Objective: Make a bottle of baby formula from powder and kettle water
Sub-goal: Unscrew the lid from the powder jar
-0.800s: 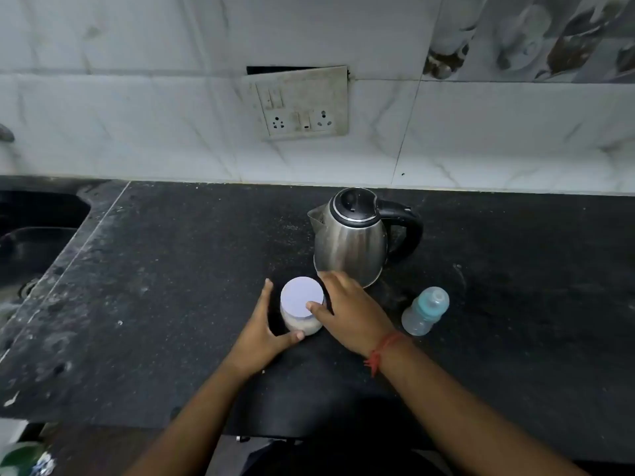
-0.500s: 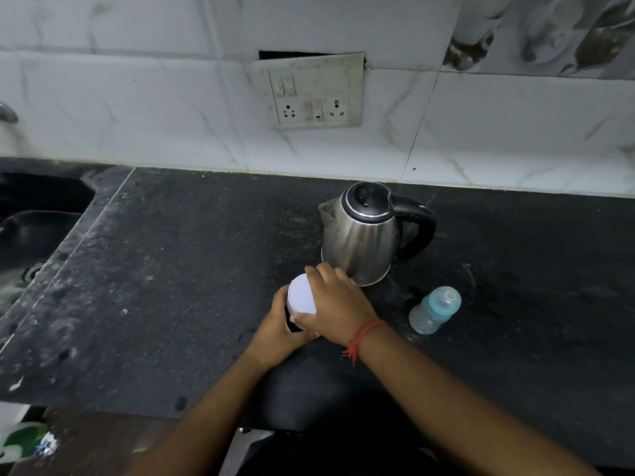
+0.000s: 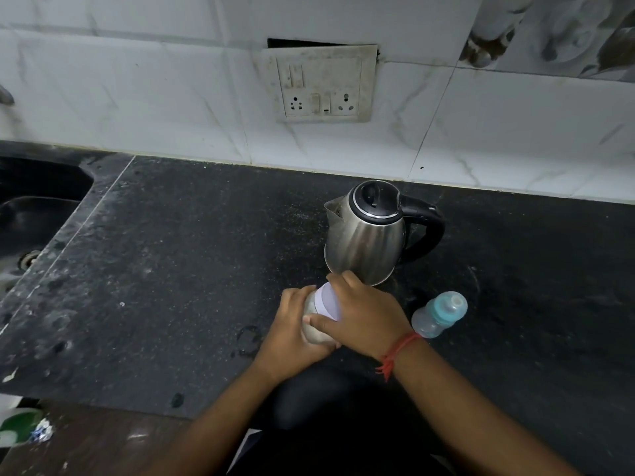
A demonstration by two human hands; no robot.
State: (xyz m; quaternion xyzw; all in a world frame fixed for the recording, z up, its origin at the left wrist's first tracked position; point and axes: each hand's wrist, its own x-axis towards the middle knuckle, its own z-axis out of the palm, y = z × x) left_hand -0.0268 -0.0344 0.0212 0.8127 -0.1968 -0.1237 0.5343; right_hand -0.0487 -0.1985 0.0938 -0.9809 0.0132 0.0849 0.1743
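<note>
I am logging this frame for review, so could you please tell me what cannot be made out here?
- Head view: the powder jar is largely covered by the left hand and right hand, so its fill level is unclear.
- Kettle: steel walls and shut lid hide any water.
- Baby bottle: too small to read contents.
- Sink: cut by the left edge.

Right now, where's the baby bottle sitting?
In the head view the baby bottle stands on the black counter, right of both hands, just in front of the steel kettle and beside the right wrist.
</note>
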